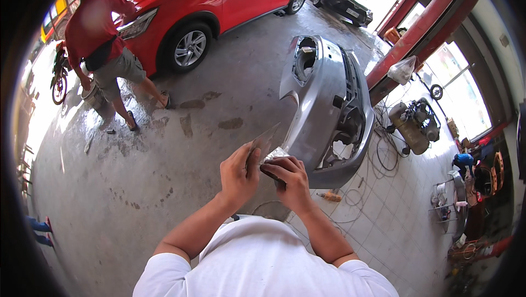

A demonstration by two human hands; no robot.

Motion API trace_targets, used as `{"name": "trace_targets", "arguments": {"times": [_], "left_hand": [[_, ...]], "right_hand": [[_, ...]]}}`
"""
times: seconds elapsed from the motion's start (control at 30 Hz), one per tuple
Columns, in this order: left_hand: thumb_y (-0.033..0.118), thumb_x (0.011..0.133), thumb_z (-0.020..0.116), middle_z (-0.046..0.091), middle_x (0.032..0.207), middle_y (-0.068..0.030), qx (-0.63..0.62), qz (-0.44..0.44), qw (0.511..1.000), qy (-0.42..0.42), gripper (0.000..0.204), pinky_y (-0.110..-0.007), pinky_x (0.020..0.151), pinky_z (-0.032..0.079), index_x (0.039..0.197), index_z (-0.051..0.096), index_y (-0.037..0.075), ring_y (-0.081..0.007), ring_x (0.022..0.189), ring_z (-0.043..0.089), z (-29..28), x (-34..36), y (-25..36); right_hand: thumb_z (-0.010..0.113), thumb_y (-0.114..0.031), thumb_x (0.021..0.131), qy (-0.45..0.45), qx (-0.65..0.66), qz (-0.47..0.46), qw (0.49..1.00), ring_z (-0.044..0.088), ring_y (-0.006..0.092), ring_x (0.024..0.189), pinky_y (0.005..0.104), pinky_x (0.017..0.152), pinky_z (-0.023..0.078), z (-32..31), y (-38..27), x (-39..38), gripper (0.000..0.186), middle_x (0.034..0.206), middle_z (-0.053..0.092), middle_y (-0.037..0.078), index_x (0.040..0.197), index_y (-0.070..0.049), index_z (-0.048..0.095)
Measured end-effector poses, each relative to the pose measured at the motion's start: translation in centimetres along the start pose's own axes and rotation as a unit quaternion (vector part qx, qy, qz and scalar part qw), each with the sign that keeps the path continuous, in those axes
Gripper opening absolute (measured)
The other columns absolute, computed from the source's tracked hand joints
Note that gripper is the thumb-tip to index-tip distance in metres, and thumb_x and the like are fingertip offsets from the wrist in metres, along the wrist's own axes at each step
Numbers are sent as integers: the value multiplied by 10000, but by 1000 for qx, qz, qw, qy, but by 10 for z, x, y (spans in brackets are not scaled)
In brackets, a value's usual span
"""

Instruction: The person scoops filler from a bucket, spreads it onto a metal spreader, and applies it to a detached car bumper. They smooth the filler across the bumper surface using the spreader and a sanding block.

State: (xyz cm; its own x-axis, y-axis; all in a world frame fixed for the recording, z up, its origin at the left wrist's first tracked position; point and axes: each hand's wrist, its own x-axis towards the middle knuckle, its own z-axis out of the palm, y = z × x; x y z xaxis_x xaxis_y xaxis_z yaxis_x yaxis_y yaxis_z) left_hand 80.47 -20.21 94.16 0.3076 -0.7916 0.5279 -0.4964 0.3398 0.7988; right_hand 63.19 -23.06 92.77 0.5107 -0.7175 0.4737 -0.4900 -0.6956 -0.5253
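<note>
My left hand point(239, 173) holds a thin, flat, grey spreader-like sheet point(265, 139) up at an angle, its fingers closed round the lower part. Just to its right, my right hand point(287, 179) grips a flat piece with a pale, shiny top point(274, 154), close against the sheet; whether the two pieces touch is unclear. Beyond my hands a grey car bumper point(320, 110) lies on the floor, with openings along its right side.
A person in red point(96, 50) carrying a bucket point(91, 95) walks beside a red car point(230, 6). A dark car point(339, 6) stands behind. A red post point(402, 56), compressor point(416, 127), hoses point(378, 165) and metal rack point(444, 209) are on the right. Another person's legs point(41, 226) show lower left.
</note>
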Motion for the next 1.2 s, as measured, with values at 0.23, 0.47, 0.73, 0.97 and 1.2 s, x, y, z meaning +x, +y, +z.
{"name": "trace_targets", "arguments": {"times": [0.23, 0.47, 0.73, 0.97, 1.2], "left_hand": [[117, 1062, 616, 686, 827, -138, -14, -22, 995, 94, 156, -338, 589, 535, 1093, 668, -27, -207, 691, 690, -14, 25, -30], [195, 1097, 588, 705, 1164, -82, -491, -369, 788, 39, 213, -323, 827, 580, 1213, 624, 21, -156, 994, 686, -4, 29, -31], [201, 1106, 595, 710, 1022, -24, -391, -269, 876, 83, 232, -249, 759, 489, 1187, 657, -8, -69, 867, 589, 7, 21, -40], [230, 1110, 597, 706, 990, -2, -372, -243, 891, 91, 261, -213, 753, 458, 1184, 661, -12, -52, 867, 571, 19, 13, -38], [238, 1114, 588, 710, 1034, -13, -346, -204, 908, 123, 275, -227, 794, 460, 1200, 665, -12, -53, 912, 573, 11, 28, -42]], "right_hand": [[633, 142, 648, -16, -1, -57, 998, 619, 296, 1225, 444, 1030, 458, 7, -3, -3, 627, 1242, 692, 53, 1181, -161, 759], [598, 228, 696, 90, 110, -43, 989, 504, 504, 1340, 532, 1100, 493, 22, 9, 19, 667, 1397, 467, 253, 1270, -109, 579], [536, 146, 799, -29, 169, 101, 980, 524, 439, 1325, 492, 1113, 453, 9, 48, -3, 718, 1371, 476, 249, 1465, -67, 374], [541, 113, 840, -18, 176, 21, 984, 485, 435, 1347, 453, 1160, 376, 34, 46, -13, 643, 1447, 418, 306, 1438, 33, 319], [525, 127, 806, 69, 266, 215, 937, 679, 337, 1054, 428, 971, 551, 42, 100, -41, 718, 1164, 635, 174, 1483, -59, 380]]}}
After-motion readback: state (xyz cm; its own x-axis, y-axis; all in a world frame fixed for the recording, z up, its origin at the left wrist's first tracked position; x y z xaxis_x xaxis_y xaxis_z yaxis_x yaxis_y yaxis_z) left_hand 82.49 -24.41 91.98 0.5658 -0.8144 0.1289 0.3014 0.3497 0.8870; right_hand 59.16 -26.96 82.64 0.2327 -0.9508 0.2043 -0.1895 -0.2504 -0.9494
